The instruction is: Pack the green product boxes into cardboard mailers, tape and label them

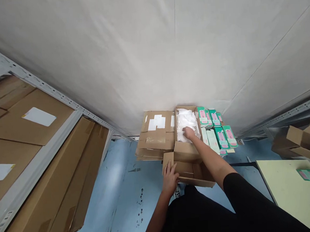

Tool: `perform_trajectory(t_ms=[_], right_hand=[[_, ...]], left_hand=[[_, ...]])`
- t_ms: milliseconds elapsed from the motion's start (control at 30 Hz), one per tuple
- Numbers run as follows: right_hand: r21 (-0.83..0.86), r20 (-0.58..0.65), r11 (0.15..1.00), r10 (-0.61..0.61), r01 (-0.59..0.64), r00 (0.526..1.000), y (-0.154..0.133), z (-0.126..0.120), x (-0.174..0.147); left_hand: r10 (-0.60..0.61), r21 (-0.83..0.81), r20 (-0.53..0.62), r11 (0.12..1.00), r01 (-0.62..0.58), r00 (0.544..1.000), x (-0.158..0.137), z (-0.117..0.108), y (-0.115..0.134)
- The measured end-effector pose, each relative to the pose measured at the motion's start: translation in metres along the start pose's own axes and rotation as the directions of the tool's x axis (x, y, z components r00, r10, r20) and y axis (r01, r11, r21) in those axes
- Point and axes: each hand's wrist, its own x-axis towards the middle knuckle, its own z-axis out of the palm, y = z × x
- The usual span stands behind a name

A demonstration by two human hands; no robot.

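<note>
An open cardboard box (198, 181) stands in front of me, flaps folded up; its visible inside is bare cardboard. My left hand (170, 178) grips this box at its left corner, fingers over the flap. Just beyond it stands a second cardboard box (176, 135), filled with crumpled white plastic packets (188, 119). My right hand (189, 133) reaches into that one, its fingers closed on a white packet at the near end of the pile. The fingertips are partly hidden among the white packets.
Flattened cardboard boxes (158, 133) are stacked at the left. Green and pink retail boxes (222, 138) are piled at the right. Shelving with large cartons (39, 116) runs along the left side. A pale yellow table (288, 188) and more open cartons (303, 138) stand at right.
</note>
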Motion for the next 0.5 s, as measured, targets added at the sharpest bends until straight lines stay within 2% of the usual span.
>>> perform_trajectory(t_ms=[200,333,400,500], right_hand=[[0.0,-0.125,0.999,-0.034,0.035,0.992,0.002,-0.026,-0.022],[0.014,-0.226,0.999,-0.045,0.049,0.973,-0.002,-0.043,-0.052],[0.052,-0.308,0.995,-0.069,0.089,0.949,-0.004,-0.047,-0.075],[0.138,-0.453,0.968,-0.128,0.211,0.883,-0.003,-0.047,-0.118]], left_hand=[[0.015,-0.026,-0.021,1.0,-0.016,1.0,0.007,-0.006,0.0],[0.029,-0.034,-0.047,0.999,-0.031,0.998,0.005,-0.009,0.003],[0.034,-0.037,-0.059,0.999,-0.036,0.998,0.001,-0.009,0.005],[0.052,-0.051,-0.068,0.997,-0.055,0.996,-0.005,-0.009,0.007]])
